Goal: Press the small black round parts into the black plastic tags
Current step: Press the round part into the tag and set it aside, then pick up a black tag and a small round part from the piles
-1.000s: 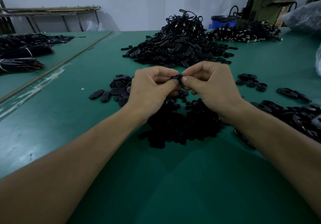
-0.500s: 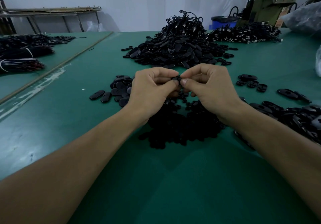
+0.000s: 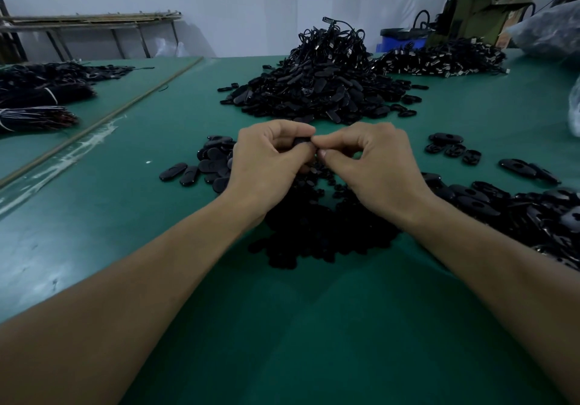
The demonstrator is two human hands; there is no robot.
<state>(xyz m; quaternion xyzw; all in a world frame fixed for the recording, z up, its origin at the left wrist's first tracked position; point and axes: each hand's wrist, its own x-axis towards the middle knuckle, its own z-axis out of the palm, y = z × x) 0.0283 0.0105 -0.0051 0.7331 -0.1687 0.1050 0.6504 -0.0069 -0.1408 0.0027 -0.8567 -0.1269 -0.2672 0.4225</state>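
Small black tag (image 3: 303, 141) aloft over round-parts heap (image 3: 317, 232)

Dim, bluish light; wide-angle bending at the edges; soft shadows, slightly blurred.

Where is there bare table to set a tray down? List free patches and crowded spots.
Free: green table near edge, between the forearms, below the small round parts pile; left of the loose tags by the left hand, up to the table seam. Crowded: under both hands, the tag spread beside the right hand, and the big tag heap beyond.
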